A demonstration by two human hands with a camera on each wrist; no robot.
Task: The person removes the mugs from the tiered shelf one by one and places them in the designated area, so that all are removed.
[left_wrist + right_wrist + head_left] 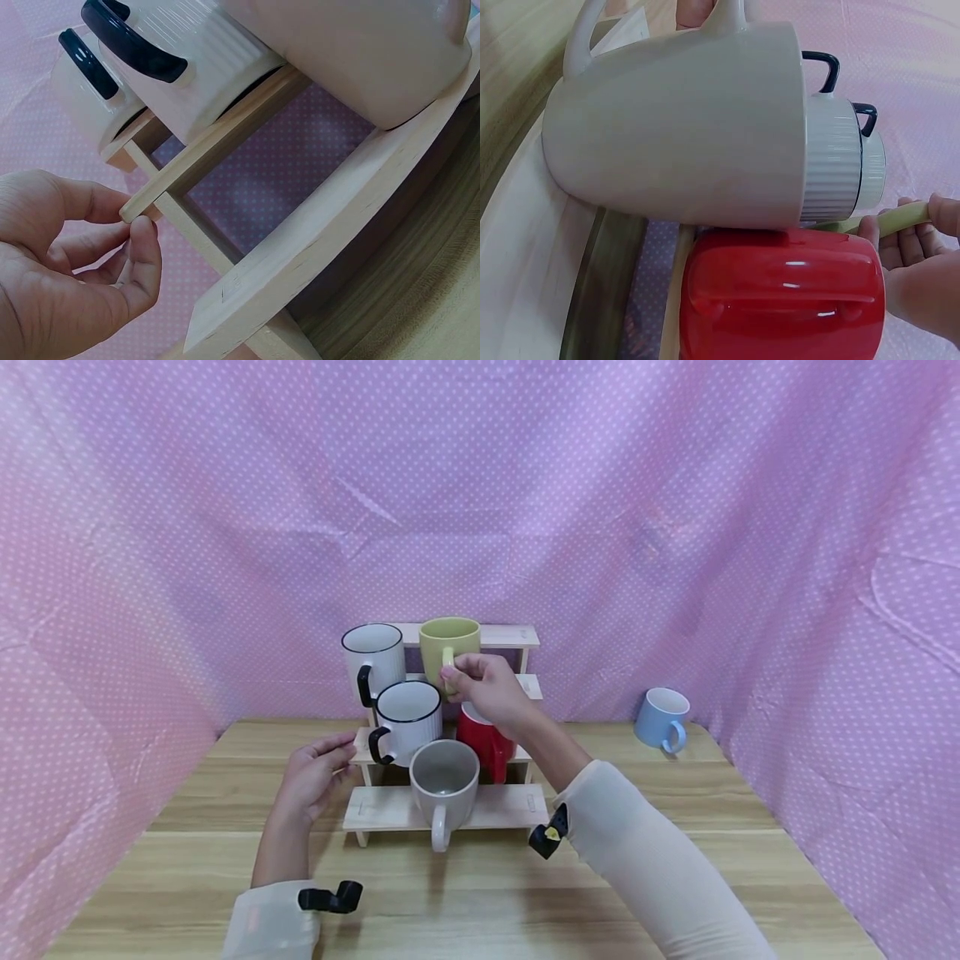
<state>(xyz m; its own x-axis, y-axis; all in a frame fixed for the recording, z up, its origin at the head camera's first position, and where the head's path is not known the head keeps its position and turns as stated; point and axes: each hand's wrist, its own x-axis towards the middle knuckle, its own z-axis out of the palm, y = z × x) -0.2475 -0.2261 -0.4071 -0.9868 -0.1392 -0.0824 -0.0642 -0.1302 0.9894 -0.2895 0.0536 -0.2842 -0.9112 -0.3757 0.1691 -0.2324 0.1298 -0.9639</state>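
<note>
My right hand [491, 689] grips the handle of a yellow-green mug [432, 652] at the top of a tiered wooden rack [378, 810]. In the right wrist view, the thumb and fingers close round that handle [904, 218]; the red mug hides most of the mug's body. My left hand [309, 781] steadies the rack's left side. The left wrist view shows its thumb and fingers [144, 259] pinching the end of a shelf board [161, 187]. Two white mugs with black handles, one upper [386, 668] and one lower [422, 731], stand on the left tiers.
A red mug [480, 739] sits below my right forearm, partly covered by it. On the lowest tier stands a greige mug [444, 777], handle toward me. A light blue mug [656, 720] is on the wooden table [420, 902] at the far right. Pink dotted cloth [480, 510] hangs behind.
</note>
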